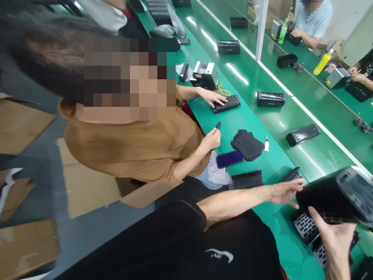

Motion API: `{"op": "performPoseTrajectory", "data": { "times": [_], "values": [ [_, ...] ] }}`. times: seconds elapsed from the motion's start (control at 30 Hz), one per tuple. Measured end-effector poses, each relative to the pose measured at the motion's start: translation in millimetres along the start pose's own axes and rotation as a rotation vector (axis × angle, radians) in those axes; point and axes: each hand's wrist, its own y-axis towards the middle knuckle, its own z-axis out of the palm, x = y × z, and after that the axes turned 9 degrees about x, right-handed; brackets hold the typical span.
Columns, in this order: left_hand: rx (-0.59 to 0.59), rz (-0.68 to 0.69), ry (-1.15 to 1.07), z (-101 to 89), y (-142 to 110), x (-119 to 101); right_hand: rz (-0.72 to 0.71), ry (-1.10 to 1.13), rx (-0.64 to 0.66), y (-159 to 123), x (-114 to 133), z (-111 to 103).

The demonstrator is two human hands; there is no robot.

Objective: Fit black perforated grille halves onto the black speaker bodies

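Note:
A long black casing with rounded edges and a glossy end, like a portable speaker (329, 194), is raised above the bench at the right. My right hand (335, 233) grips it from below, the thumb along its near side. At its left end is my left hand (287, 192), fingers spread and fingertips at the edge; whether they press on it I cannot tell. Beneath the casing lie black perforated grilles (305, 227) on the green bench. Another perforated black part (291, 175) lies just beyond my left hand, and a flat black panel (247, 179) beside my forearm.
A co-worker in a brown shirt (140, 147) sits at my left, one hand on a grille (227, 103), the other holding a small dark piece. Nearby are a phone (229, 159), black sheets (247, 144) and a small bottle (266, 144). Several casings (271, 99) stand on the green belt.

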Motion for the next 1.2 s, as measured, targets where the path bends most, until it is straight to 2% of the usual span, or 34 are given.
{"op": "performPoseTrajectory", "data": {
  "times": [0.07,0.1,0.17,0.23,0.3,0.37,0.43,0.57,0.63,0.77,0.87,0.93,1.03,1.1,1.2],
  "values": [
    [-0.097,0.14,0.191,2.1,-15,-28,-0.055,-0.349,-0.017,3,9,-18],
    [-0.08,0.225,0.295,3.2,-22,-43,-0.093,-0.547,0.016,5,12,-28],
    [-0.018,0.309,0.568,5.0,-28,-66,-0.183,-0.835,0.138,8,17,-43],
    [0.003,0.319,0.787,5.1,-27,-74,-0.276,-0.964,0.23,12,20,-50],
    [-0.034,0.324,0.856,3.4,-26,-70,-0.338,-0.99,0.291,14,20,-52],
    [-0.069,0.339,0.834,1.0,-29,-62,-0.371,-0.918,0.309,13,16,-57],
    [-0.095,0.364,0.78,-1.7,-38,-54,-0.334,-0.769,0.259,7,8,-62],
    [-0.104,0.368,0.628,-11.3,-53,-50,-0.017,-0.347,0.119,-15,-13,-60],
    [-0.048,0.344,0.58,-17.3,-53,-50,0.06,-0.217,0.071,-25,-18,-52],
    [0.035,0.335,0.542,-18.8,-51,-55,0.015,-0.16,0.04,-36,-9,-42],
    [0.002,0.337,0.593,-11.6,-52,-56,-0.002,-0.1,0.01,-40,-2,-41],
    [-0.041,0.332,0.632,-8.8,-51,-55,0.019,-0.048,-0.039,-40,-6,-38],
    [-0.147,0.286,0.662,-11.9,-48,-51,0.175,0.136,-0.065,-35,-22,-31],
    [-0.197,0.19,0.661,-16.7,-45,-47,0.34,0.297,-0.001,-31,-34,-29],
    [-0.179,0.066,0.632,-22.5,-45,-42,0.518,0.384,0.072,-27,-43,-32]
  ]
}}
